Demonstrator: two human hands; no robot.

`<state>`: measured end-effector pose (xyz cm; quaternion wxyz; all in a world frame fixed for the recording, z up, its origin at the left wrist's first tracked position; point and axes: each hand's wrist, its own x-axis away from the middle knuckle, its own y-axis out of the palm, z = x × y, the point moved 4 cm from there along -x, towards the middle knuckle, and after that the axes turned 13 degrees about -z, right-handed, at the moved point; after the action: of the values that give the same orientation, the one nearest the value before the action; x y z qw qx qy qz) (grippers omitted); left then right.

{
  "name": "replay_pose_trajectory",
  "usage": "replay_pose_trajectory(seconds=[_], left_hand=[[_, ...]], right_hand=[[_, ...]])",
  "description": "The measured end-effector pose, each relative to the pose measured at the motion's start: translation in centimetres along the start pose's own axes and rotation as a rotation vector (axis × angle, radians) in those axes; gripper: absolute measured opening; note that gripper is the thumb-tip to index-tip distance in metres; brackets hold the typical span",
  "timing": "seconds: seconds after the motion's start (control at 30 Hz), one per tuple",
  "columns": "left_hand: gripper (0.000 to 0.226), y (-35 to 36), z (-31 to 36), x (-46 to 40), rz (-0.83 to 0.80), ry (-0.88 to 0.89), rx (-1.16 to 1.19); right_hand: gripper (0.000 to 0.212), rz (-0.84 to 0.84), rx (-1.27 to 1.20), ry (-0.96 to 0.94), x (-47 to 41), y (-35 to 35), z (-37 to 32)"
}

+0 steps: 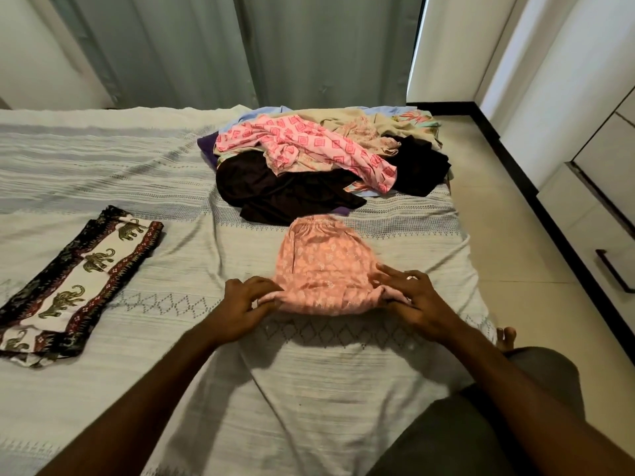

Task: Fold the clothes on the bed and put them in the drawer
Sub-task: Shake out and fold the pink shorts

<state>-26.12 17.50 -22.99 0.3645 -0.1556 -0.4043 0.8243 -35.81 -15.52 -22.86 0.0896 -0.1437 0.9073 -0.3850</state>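
Shorts lie waistband away, both hands apparently pinching hem.

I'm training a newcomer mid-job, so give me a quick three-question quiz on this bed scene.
1. True or false: both hands, left hand and right hand, hold the pink garment.
2. Which pattern marks the folded cloth to the left? A stripes, B elephants, C stars.
3. What lies just beyond the pink garment?

Key: 1 true. 2 B. 3 the unfolded clothes pile.
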Motion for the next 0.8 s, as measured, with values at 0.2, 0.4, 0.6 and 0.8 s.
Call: replay_pose_trajectory(seconds=[0.2,0.4,0.6,0.8], left_hand=[[0.023,-3.9,3.1,-2.0,-0.274,-0.024,0.592],[0.042,-4.4,-0.5,-6.5,0.160,-0.495,0.658],[0.063,-0.4,0.0,-8.0,0.140,-0.718,0.537],[0.048,0.6,1.1,-8.8,0.091,-0.693,0.928]], right_hand=[[0.010,0.132,-0.526,0.092,-1.5,-2.3,-2.2],[0.052,0.293,-0.527,0.690,-6.2,-2.1,2.1],[0.053,0.083,-0.616,0.816,-7.2,0.2,2.8],[0.062,0.014,-0.516,0.731,-7.7,0.9,2.2]])
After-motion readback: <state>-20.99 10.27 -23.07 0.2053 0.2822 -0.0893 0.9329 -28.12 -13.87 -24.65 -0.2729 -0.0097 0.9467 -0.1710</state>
